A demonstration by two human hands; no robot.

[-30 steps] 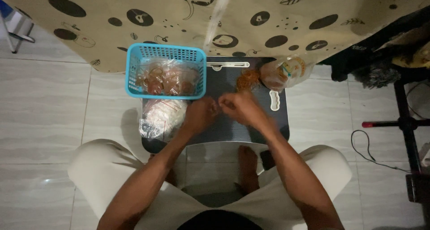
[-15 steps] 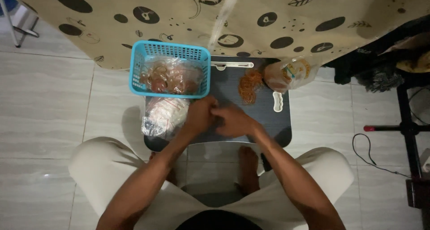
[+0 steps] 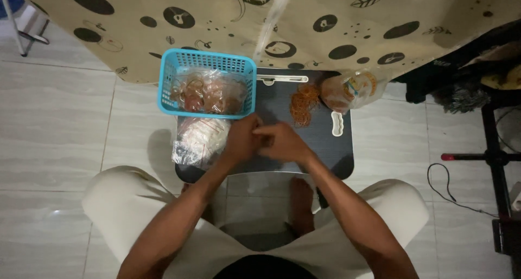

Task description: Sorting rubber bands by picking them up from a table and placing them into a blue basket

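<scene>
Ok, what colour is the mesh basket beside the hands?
Light blue; the plastic basket shows best in the head view.

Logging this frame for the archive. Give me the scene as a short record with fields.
setting: person seated on a tiled floor at a small dark lap table
left hand: fingers pinched together, meeting the right hand
right hand: fingers pinched; what they hold is too small to tell
basket: blue plastic basket with filled clear bags
beside left hand: clear plastic bag
loose pile: orange rubber bands
far right of table: bag of rubber bands
</scene>
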